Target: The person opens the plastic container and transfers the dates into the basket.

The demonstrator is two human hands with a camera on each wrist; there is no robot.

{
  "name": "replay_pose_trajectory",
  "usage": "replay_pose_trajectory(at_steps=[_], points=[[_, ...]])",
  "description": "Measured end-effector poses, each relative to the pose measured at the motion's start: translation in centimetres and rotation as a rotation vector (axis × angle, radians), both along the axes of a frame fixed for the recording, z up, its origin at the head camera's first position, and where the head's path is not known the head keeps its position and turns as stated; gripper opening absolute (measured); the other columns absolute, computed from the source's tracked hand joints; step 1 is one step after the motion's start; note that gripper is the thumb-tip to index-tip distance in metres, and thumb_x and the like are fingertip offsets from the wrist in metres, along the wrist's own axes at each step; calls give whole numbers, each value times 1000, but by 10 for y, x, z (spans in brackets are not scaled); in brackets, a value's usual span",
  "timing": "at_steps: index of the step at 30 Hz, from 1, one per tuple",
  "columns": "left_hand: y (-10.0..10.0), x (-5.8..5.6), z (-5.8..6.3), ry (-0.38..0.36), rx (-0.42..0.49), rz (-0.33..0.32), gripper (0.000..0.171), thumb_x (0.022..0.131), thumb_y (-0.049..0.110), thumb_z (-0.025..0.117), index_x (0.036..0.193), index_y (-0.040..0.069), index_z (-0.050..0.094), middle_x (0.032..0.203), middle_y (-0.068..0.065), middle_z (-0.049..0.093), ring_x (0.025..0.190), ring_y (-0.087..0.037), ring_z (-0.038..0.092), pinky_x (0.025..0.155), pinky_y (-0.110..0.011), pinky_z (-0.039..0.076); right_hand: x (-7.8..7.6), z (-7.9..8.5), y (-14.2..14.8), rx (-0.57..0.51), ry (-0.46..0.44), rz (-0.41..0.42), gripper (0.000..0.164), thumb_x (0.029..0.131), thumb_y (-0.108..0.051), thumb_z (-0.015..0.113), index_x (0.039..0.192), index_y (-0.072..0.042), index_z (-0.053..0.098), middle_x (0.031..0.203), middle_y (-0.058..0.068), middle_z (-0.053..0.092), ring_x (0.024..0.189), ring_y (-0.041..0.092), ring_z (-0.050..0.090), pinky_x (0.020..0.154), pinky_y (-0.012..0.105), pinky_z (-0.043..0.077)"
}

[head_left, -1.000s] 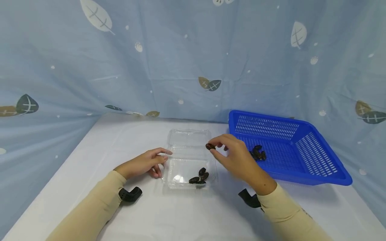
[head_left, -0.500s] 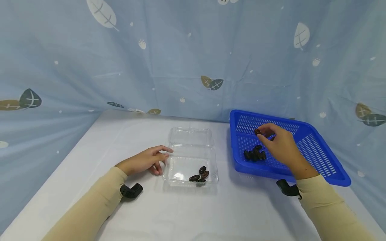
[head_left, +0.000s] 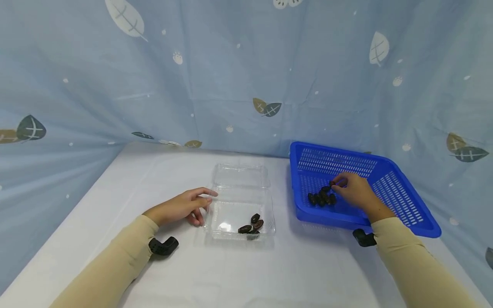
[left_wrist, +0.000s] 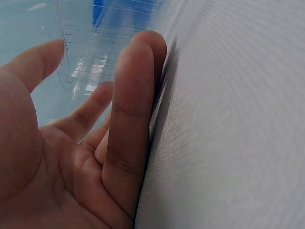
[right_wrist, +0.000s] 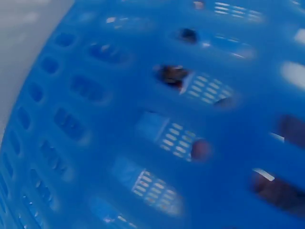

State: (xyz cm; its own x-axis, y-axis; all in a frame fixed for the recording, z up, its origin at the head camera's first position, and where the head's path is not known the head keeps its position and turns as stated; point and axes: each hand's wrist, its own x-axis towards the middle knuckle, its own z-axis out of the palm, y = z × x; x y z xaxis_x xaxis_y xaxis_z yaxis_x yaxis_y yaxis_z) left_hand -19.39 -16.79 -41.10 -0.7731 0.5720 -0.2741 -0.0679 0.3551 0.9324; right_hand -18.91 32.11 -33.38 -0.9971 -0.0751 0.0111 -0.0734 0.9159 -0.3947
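My right hand is low inside the blue basket, where its thumb and index finger pinch a dark date. Just left of those fingertips lies a group of several dates on the basket floor. My left hand rests at the left side of a clear plastic clamshell box, fingers loosely bent, fingertips touching its wall. Several dates sit in the box's front right corner. The left wrist view shows relaxed fingers beside the clear wall. In the right wrist view the basket wall hides the hand.
The box's lid lies folded back behind it. A white cloth covers the table. Patterned blue fabric hangs behind. A black wrist mount juts out under the left wrist.
My right hand has moved right from above the box to over the basket, then down into it, holding a date throughout. My left hand has stayed at the box.
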Motion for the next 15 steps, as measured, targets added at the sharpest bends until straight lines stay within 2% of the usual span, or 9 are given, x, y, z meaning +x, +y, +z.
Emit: replay_pose_trajectory(at_steps=[3,8,12,15], points=[[0,1,0,-10,-4,-2,50,103,37,56,148,18,44,114,-15,57,73,-19,70,67,-29,60,-4,-9,-1,24,-66,7,23,97,-13,63,110,5,66,104,28,70,85,33,69,63,37,56],[0,0,1,7,-1,12,50,103,38,56,147,18,44,114,-15,57,73,-19,70,66,-28,60,-5,-11,-4,46,-78,13,23,97,-13,62,110,6,67,104,28,70,87,35,69,66,40,57],[-1,0,0,8,2,-1,52,103,38,55,148,15,43,114,-17,57,72,-19,70,65,-28,60,-5,-11,-4,52,-104,24,24,97,-12,61,111,7,67,105,29,69,90,37,68,70,44,58],[0,-1,1,10,-7,-2,51,103,39,56,148,17,44,115,-16,56,73,-20,70,66,-29,60,-4,-9,-2,58,-103,26,25,98,-13,60,112,7,67,108,30,69,93,40,68,70,45,58]])
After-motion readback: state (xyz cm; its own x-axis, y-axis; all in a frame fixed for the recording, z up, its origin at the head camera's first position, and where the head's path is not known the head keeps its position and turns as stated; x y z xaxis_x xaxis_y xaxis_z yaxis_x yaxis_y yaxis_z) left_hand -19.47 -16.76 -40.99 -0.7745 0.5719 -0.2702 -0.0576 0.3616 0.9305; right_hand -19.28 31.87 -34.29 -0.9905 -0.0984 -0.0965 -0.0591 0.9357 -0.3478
